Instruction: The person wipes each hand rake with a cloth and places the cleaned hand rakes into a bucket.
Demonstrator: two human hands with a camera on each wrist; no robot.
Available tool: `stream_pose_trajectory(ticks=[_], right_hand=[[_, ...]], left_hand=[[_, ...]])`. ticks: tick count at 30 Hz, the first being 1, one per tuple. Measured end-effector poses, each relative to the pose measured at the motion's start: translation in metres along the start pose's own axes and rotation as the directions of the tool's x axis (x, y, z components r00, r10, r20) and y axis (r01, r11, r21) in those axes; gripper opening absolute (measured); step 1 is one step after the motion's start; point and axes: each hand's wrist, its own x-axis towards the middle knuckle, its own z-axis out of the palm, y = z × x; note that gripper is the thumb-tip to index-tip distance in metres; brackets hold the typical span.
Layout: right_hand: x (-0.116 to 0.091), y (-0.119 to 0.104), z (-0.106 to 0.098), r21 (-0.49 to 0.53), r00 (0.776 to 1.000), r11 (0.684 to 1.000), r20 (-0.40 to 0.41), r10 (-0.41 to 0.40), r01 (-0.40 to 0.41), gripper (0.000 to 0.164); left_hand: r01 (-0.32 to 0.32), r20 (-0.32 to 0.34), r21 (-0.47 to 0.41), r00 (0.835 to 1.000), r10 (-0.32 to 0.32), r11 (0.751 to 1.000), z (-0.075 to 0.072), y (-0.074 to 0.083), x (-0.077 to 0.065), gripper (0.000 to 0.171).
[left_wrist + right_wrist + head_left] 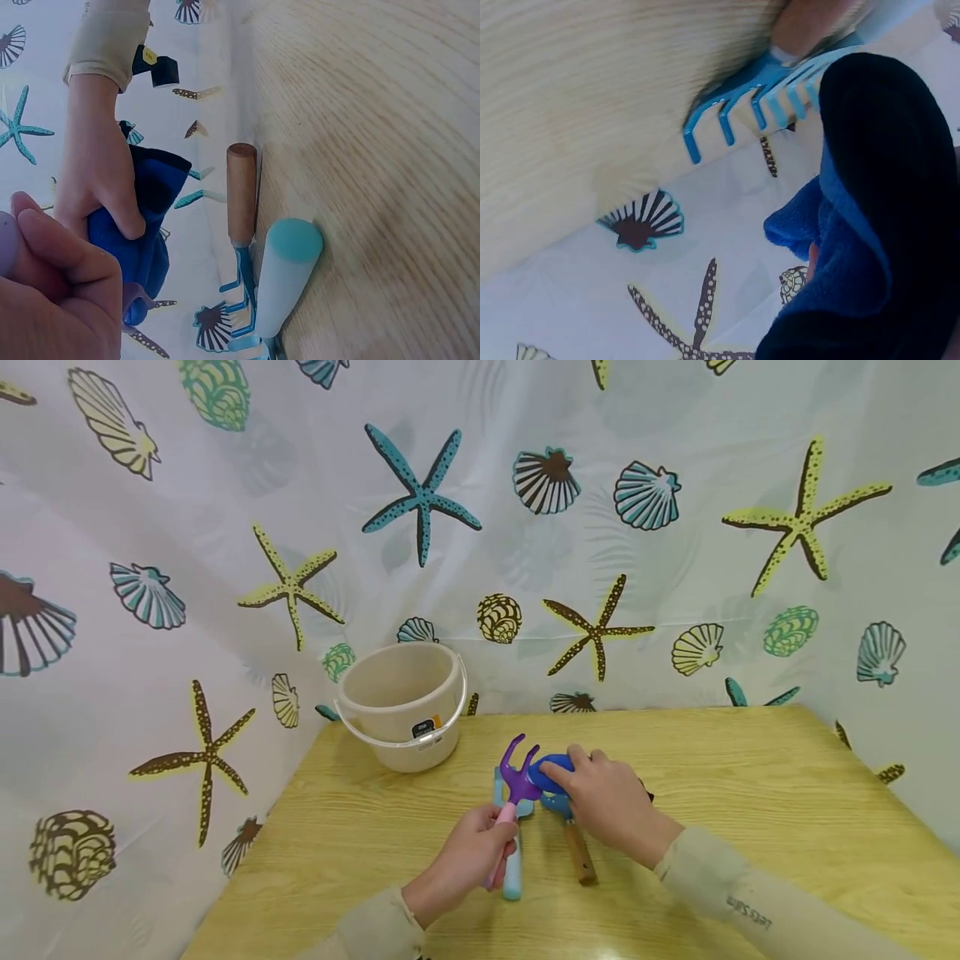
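Note:
My left hand (pixel 468 852) grips the pink handle of a small hand fork with a purple head (pixel 519 785), raised above the table. In my right hand (pixel 611 797) is a blue cloth (pixel 553 774), pressed against the fork's right side and hiding part of its head. The right wrist view shows the cloth's fuzzy blue face and a dark side (pixel 889 127). Below the hands lie two small rakes: a blue one with a wooden handle (pixel 241 195), and a light blue one with a white handle tipped in teal (pixel 289 277).
A beige bucket (pixel 382 718) with its handle hanging forward stands at the back left of the wooden table (pixel 735 793). A white curtain (pixel 517 560) printed with starfish and shells hangs behind the table and along its sides.

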Motion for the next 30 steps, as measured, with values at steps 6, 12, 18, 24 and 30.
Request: stream_pose_trajectory(ticks=[6, 12, 18, 24, 30], right_hand=[[-0.001, -0.012, -0.009, 0.165, 0.999, 0.986, 0.017, 0.03, -0.032, 0.055], [0.001, -0.024, -0.018, 0.21, 0.995, 0.978, -0.091, 0.03, -0.01, 0.057], [0.008, -0.031, -0.015, 0.097, 0.987, 0.993, -0.154, -0.049, 0.064, 0.053], [0.012, -0.025, -0.004, 0.008, 0.992, 0.999, -0.121, -0.044, 0.045, 0.05], [0.015, -0.014, 0.002, -0.089, 0.992, 0.996, -0.125, -0.037, 0.026, 0.053]], left_hand=[[0.005, 0.0, -0.018, 1.0, -0.005, 1.0, -0.003, 0.0, -0.001, 0.024], [-0.018, 0.01, -0.022, 1.0, 0.018, 1.0, -0.006, 0.003, 0.0, 0.025], [-0.016, 0.02, -0.013, 1.0, 0.017, 1.0, -0.004, 0.004, 0.002, 0.017], [0.002, 0.029, -0.009, 1.0, -0.002, 1.0, -0.003, -0.004, 0.0, 0.016], [-0.008, 0.053, 0.018, 0.999, 0.007, 1.0, -0.002, 0.0, -0.003, 0.016]])
